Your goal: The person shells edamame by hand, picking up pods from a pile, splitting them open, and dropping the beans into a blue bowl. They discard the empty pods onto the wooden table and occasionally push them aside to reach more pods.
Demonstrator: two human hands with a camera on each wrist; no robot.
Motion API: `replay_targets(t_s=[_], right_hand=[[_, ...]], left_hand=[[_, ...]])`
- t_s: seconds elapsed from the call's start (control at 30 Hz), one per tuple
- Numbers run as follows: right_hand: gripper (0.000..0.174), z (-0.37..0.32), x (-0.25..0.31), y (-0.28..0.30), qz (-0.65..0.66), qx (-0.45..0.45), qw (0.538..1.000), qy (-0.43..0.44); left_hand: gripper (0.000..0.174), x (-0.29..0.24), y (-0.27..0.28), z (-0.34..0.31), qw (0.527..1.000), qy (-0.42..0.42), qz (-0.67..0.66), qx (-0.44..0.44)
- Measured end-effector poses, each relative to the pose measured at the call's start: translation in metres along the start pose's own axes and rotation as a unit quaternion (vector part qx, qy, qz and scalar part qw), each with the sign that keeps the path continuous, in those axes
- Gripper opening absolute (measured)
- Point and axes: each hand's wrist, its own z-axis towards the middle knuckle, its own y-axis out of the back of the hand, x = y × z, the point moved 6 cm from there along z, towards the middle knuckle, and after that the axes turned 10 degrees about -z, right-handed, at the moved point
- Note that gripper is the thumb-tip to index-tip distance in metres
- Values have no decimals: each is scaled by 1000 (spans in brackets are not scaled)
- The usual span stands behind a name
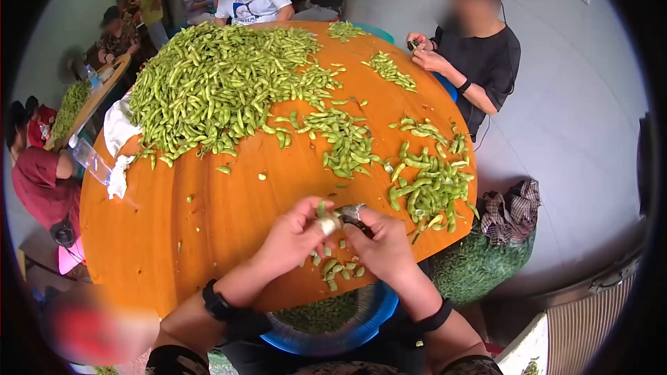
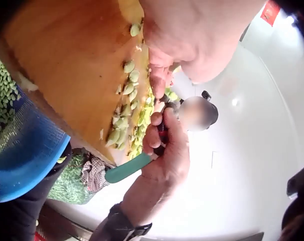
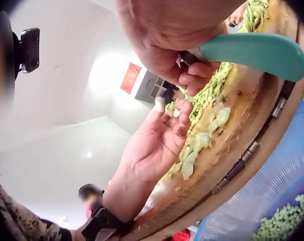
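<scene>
Over the near edge of the table, my left hand (image 1: pixel 295 235) pinches a green pod (image 1: pixel 321 208), with something whitish at its thumb tip. Close by on the right, my right hand (image 1: pixel 384 244) grips a dark metal cutting tool (image 1: pixel 356 221), its front against the left fingertips. A teal handle (image 3: pixel 257 52) sticks out of the right hand (image 3: pixel 174 32) in the right wrist view. In that view the left palm (image 3: pixel 154 148) faces up. Loose shelled beans (image 1: pixel 335 271) lie beneath both hands. Fingers cover most of the pod.
A large pod heap (image 1: pixel 215 83) covers the table's far left; smaller piles (image 1: pixel 434 187) lie right. A blue basin (image 1: pixel 385 312) with beans stands below the near edge. A bottle (image 1: pixel 90 160) lies at the left edge. A person (image 1: pixel 479 55) works at the far right.
</scene>
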Motion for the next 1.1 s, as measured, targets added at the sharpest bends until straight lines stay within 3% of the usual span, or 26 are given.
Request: replay_targets(t_s=[0.07,0.23,0.3,0.33,0.4,0.43,0.47,0.57,0.87,0.97,1.03,1.07,1.1], right_hand=[[14,-2,4,-9,79,47,995,-50],[9,0,-8,-11,209,151,953,-157],[9,2,-13,-8,234,155,945,-168],[9,2,-12,-8,234,154,945,-168],[9,7,-12,9,101,42,985,-137],[12,9,-11,7,84,5,995,-62],[12,9,-8,7,83,3,995,-62],[13,8,-2,-11,178,115,967,-138],[11,8,6,-32,251,107,941,-202],[12,9,6,-25,197,89,958,-190],[15,15,4,-9,88,31,988,-127],[15,16,4,-5,87,31,988,-127],[17,18,13,7,-16,-27,998,-55]], left_hand=[[14,2,-2,-2,978,13,207,38],[11,1,3,-3,974,-76,204,61],[13,7,12,1,998,18,43,46],[13,5,12,3,998,18,43,46],[17,-6,12,8,986,-46,-158,29],[19,-7,15,10,978,-57,-189,59],[19,-7,14,10,978,-57,-189,61],[18,-6,5,7,973,-66,-209,66],[14,-5,-8,0,969,-53,-209,118],[14,-4,8,5,975,-64,-203,61],[16,-2,40,5,983,-89,-77,-144],[16,-2,39,2,982,-89,-77,-145],[17,-14,25,-3,986,-114,56,-107]])
